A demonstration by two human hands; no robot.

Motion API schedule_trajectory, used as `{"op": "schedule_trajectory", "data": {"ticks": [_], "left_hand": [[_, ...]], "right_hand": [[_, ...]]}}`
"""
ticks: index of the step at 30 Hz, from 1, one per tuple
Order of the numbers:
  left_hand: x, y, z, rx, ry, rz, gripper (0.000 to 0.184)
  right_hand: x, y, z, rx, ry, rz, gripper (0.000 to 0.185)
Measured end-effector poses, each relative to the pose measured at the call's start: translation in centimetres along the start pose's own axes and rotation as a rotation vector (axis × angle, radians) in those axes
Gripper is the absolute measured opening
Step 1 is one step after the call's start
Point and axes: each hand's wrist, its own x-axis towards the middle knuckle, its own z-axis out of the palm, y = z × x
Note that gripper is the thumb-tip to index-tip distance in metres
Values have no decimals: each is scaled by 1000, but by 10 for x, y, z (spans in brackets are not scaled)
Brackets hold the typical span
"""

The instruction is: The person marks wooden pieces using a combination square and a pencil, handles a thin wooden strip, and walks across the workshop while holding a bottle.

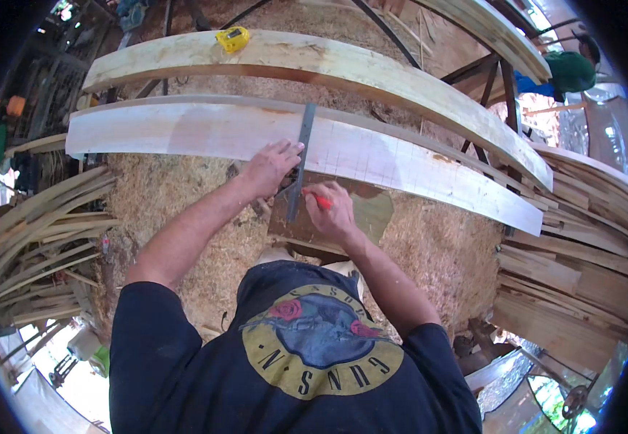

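Note:
A long pale wooden board (212, 132) lies crosswise in front of me, with thin pencil-like lines drawn across its right half. Across it rests a metal square (305, 137), its long blade reaching past the board's near edge. My left hand (272, 166) is on the board's near edge, fingers extended against the blade, holding the square there; its thumb is hidden. Just right of the blade, below the board's edge, my right hand (334, 211) is closed round a red pen or marker (321, 201). The tip's contact is too small to make out.
Behind the marked board lies a second curved board (343, 65) with a yellow tape measure (233, 39) on it. Timber strips are stacked at left (46, 224) and planks (574, 282) at right. Sawdust (444, 253) covers the floor. Another person (570, 71) is at the upper right.

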Motion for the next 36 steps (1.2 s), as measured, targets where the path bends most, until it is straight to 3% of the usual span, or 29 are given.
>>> {"op": "schedule_trajectory", "data": {"ticks": [4, 10, 16, 19, 22, 29, 33, 36], "left_hand": [[-4, 1, 3, -9, 14, 2, 50], [-2, -1, 4, -47, 24, -4, 50], [-3, -2, 10, -54, 42, -2, 51], [-1, -2, 8, -29, 5, 0, 54], [-1, -2, 5, -27, -8, -1, 62], [-9, 8, -5, 97, 3, 30, 64], [-15, 15, 2, 161, 137, 46, 53], [-13, 5, 16, 89, 320, 114, 40]], "right_hand": [[8, -4, -6, 102, 184, 91, 18], [37, 15, 5, 103, 285, 28, 22], [34, 11, 10, 102, 273, 4, 20], [10, 3, -5, 4, 58, -54, 20], [-31, 0, -4, 39, -87, 41, 16], [-113, 36, 17, 150, -31, 332, 19], [-150, 43, 8, 241, -31, 711, 27], [-176, 55, 7, 362, 114, 823, 26]]}}
